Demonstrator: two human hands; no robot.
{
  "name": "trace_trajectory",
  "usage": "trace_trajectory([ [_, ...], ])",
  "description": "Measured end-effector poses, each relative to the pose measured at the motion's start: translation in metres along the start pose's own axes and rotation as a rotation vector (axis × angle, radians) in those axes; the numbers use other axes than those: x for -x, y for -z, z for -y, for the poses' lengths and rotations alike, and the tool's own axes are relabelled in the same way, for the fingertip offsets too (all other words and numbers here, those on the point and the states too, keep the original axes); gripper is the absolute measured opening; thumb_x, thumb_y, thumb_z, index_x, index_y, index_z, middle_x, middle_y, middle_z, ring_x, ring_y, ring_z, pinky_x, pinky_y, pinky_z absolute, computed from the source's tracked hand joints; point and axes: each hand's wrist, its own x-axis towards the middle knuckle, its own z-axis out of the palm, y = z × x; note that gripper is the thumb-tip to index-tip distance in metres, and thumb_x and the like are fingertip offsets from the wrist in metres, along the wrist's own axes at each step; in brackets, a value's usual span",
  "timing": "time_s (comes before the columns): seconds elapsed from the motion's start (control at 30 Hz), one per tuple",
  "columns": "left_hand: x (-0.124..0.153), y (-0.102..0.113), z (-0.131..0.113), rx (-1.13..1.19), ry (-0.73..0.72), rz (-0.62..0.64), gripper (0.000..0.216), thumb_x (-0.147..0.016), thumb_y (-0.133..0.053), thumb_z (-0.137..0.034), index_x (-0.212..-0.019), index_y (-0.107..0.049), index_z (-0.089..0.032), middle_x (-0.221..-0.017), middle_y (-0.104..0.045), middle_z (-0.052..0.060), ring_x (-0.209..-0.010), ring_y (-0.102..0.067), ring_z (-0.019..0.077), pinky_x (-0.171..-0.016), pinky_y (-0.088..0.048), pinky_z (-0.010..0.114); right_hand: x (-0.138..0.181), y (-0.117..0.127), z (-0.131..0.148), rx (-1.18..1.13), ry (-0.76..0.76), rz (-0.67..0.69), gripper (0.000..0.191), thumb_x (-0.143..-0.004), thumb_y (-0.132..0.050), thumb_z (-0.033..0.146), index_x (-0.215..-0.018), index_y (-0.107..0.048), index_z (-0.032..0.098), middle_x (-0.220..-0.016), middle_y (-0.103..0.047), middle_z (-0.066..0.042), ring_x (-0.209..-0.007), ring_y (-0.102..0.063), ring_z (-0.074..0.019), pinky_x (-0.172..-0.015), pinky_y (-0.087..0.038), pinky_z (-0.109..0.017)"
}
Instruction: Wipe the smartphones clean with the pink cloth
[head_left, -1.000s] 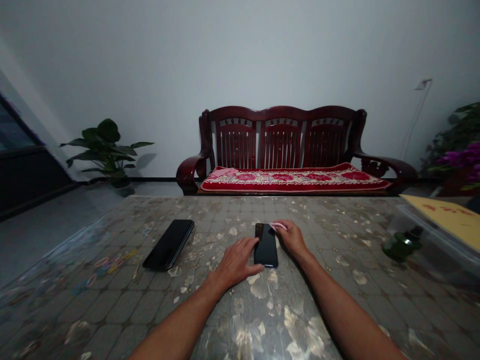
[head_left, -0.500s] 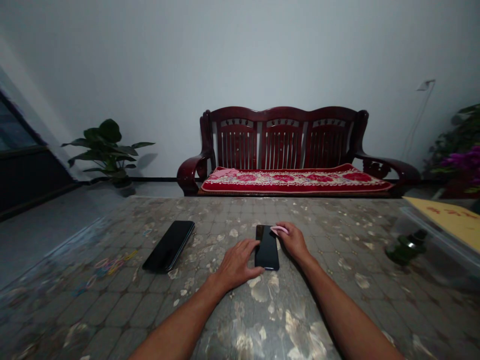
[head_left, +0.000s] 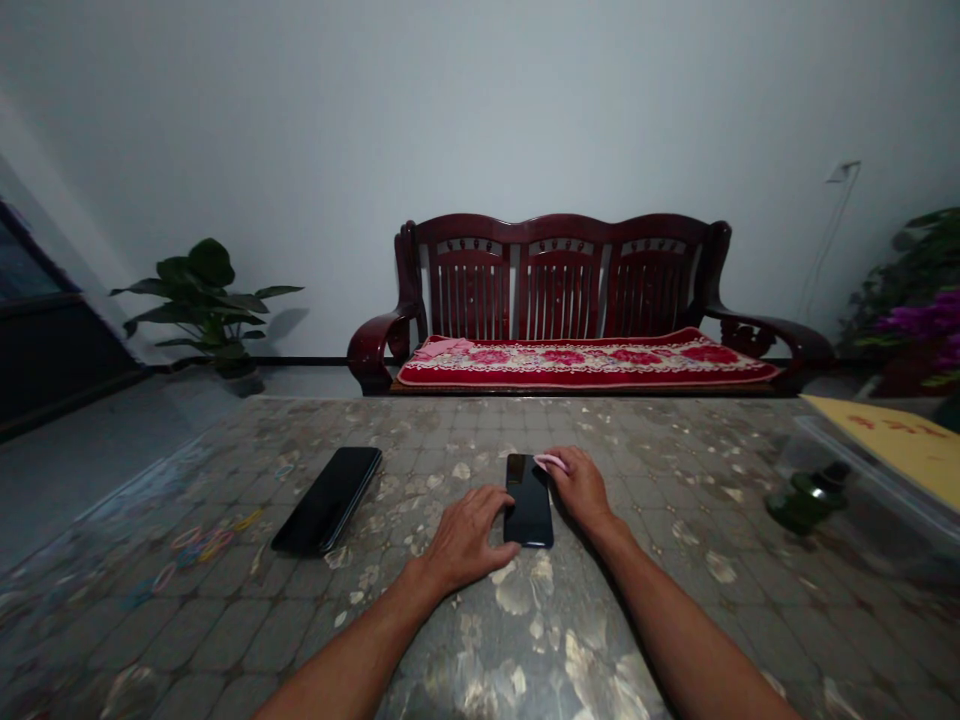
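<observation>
A black phone [head_left: 529, 498] lies flat on the patterned table [head_left: 480, 620] in front of me. My left hand [head_left: 461, 535] rests on the table with its fingers spread, the fingertips pressing the phone's left edge. My right hand [head_left: 576, 485] is closed on a small pink cloth [head_left: 551, 461] held against the phone's top right corner. A second, larger black phone [head_left: 328, 497] lies apart to the left, untouched.
Coloured rubber bands [head_left: 202, 545] are scattered at the table's left. A dark green bottle [head_left: 808, 498] and a clear box with a yellow lid [head_left: 885, 450] stand at the right. A red wooden bench [head_left: 562, 305] and potted plants [head_left: 206, 300] stand beyond the table.
Both hands and the phone stay nearly where they were. The pink cloth has slid slightly along the phone's top edge. The camera has shifted a little.
</observation>
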Motion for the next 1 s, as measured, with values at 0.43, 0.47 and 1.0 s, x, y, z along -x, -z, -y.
trace_trajectory([
  [0.43,0.0,-0.0001,0.0017,0.02,0.024,0.007,0.043,-0.069,-0.071,-0.022,-0.11,-0.059,-0.025,-0.121,-0.067,0.007,-0.113,-0.062,0.0277,-0.097,-0.051,0.04,0.0053,0.0008,0.0051,0.05,-0.019,0.003,0.023,-0.093,-0.051,0.028,-0.098,-0.074,0.023,-0.097,-0.071,-0.005,-0.093,-0.063,-0.0207,-0.083,-0.044,-0.029],
  [0.47,0.0002,-0.0001,0.0016,0.02,0.018,0.003,0.043,-0.069,-0.07,-0.022,-0.11,-0.059,-0.025,-0.12,-0.067,0.007,-0.113,-0.062,0.0274,-0.096,-0.051,0.04,0.0055,0.0004,0.0057,0.055,-0.015,0.004,0.024,-0.093,-0.051,0.028,-0.098,-0.074,0.024,-0.097,-0.07,-0.005,-0.093,-0.063,-0.0206,-0.082,-0.044,-0.028],
  [1.0,0.0009,-0.0013,0.0018,0.024,-0.002,-0.017,0.038,-0.07,-0.069,-0.02,-0.106,-0.059,-0.026,-0.119,-0.066,0.006,-0.111,-0.062,0.0265,-0.095,-0.051,0.039,0.0078,0.0,0.0054,0.067,0.023,-0.017,0.025,-0.094,-0.048,0.029,-0.097,-0.072,0.024,-0.094,-0.068,-0.006,-0.09,-0.062,-0.0206,-0.08,-0.044,-0.029],
])
